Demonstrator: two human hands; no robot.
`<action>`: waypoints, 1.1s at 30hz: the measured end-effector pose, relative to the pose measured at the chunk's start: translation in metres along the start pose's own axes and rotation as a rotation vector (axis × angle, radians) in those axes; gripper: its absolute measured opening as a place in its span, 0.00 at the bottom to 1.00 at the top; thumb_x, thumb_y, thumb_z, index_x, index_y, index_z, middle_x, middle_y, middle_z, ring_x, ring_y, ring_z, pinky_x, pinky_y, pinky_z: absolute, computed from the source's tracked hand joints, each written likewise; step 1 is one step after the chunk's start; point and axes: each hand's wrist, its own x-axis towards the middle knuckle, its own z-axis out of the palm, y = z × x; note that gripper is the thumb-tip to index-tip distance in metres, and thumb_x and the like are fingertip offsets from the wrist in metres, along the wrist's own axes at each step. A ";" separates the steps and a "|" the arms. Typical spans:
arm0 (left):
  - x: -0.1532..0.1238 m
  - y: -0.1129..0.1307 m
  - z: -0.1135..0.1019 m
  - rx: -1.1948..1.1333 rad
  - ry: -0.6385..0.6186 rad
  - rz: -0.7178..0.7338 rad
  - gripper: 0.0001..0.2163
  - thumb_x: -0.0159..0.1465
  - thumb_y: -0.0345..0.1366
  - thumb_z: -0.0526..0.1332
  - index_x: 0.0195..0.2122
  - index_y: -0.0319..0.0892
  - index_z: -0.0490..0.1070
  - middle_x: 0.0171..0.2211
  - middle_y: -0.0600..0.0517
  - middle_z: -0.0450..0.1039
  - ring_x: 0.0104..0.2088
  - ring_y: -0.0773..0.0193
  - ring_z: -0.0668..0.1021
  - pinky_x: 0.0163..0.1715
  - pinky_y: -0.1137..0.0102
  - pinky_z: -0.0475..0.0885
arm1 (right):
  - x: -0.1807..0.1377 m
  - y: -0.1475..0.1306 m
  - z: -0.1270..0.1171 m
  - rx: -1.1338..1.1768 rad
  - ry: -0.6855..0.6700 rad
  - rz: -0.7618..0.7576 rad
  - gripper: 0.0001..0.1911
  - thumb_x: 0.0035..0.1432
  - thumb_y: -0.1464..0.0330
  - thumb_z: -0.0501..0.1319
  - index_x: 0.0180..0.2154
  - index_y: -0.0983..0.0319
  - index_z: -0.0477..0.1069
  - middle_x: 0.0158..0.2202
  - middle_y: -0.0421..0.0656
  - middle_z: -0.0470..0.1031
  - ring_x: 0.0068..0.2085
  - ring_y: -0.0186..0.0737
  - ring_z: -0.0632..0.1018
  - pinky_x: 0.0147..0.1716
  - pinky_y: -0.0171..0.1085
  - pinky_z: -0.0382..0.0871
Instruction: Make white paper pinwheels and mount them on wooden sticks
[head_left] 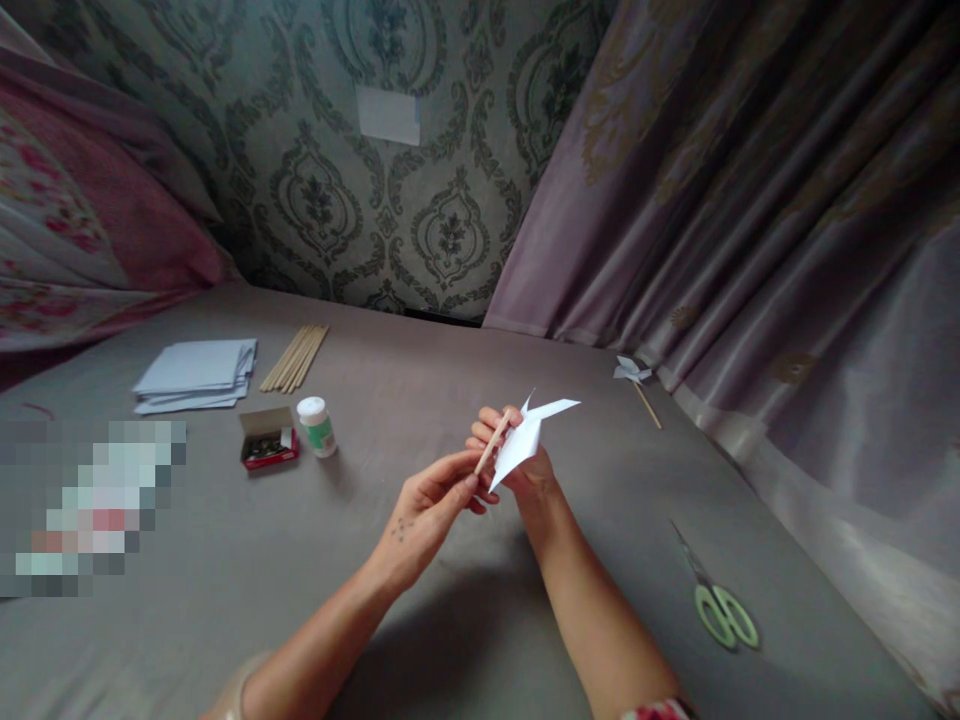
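While pinched in left hand [427, 510], wooden stick [492, 444] against folded paper [526, 438] clasped in right hand [535, 476].

1. The folded white paper [529, 437] has pointed flaps, one tip jutting right. The right hand [531, 472] holds it in the air, up and left of the green scissors [724, 614].
2. The wooden stick [493, 443] is thin, pale and tilted. The left hand [427, 505] pinches its lower end, and its upper end is against the paper. It is farther left of the scissors.

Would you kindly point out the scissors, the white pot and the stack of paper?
scissors [700, 580], head view, by the pivot.
white pot [318, 428], head view, on its side.
stack of paper [196, 372], head view, top sheet.
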 end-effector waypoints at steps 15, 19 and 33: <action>-0.002 0.002 0.002 -0.009 -0.007 -0.013 0.15 0.57 0.41 0.66 0.42 0.39 0.77 0.31 0.47 0.77 0.30 0.61 0.77 0.31 0.68 0.71 | -0.001 0.000 0.004 0.050 0.004 -0.033 0.20 0.40 0.62 0.72 0.17 0.59 0.61 0.19 0.33 0.45 0.21 0.31 0.50 0.21 0.32 0.50; -0.002 0.000 0.001 -0.008 -0.004 -0.013 0.14 0.57 0.40 0.66 0.42 0.39 0.77 0.31 0.47 0.77 0.30 0.62 0.77 0.32 0.68 0.71 | -0.001 -0.001 0.006 0.027 0.036 -0.030 0.20 0.43 0.63 0.71 0.17 0.59 0.59 0.19 0.34 0.46 0.21 0.32 0.50 0.21 0.32 0.51; -0.001 0.000 0.002 -0.013 -0.001 -0.023 0.15 0.57 0.41 0.66 0.42 0.39 0.77 0.31 0.47 0.77 0.30 0.62 0.77 0.32 0.68 0.71 | -0.003 -0.002 0.008 0.046 0.014 -0.027 0.17 0.43 0.65 0.71 0.18 0.58 0.63 0.20 0.34 0.52 0.22 0.31 0.54 0.22 0.32 0.53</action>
